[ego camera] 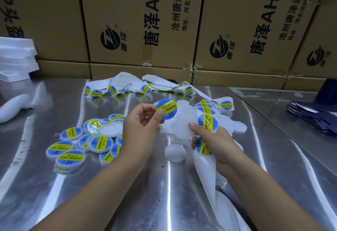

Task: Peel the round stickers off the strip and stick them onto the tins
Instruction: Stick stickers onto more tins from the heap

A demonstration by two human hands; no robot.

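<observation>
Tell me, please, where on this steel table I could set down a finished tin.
Bare steel lies near the table edge between the forearms, and left, between the labelled tins and the white foam sheets. More lies right, before the dark blue stack. Crowded: the middle, where the left hand pinches a sticker and the right hand holds the strip.

Clock set at the table's middle, twelve pointing away from the person.

1. Six to seven: bare steel table [145, 194], open right down to the near edge.
2. Nine: a heap of labelled tins [69, 157] fills the surface; bare steel lies beyond it.
3. Ten, far back: stacked foam sheets [16, 57].
4. Twelve: tangled sticker strip [145, 86], then a solid wall of cartons [142, 21].
5. Three: blank tins [237, 126] crowd close; past a bare lane sit navy flat packs [313, 119].
6. Five: backing strip [206, 176] trails across.
</observation>
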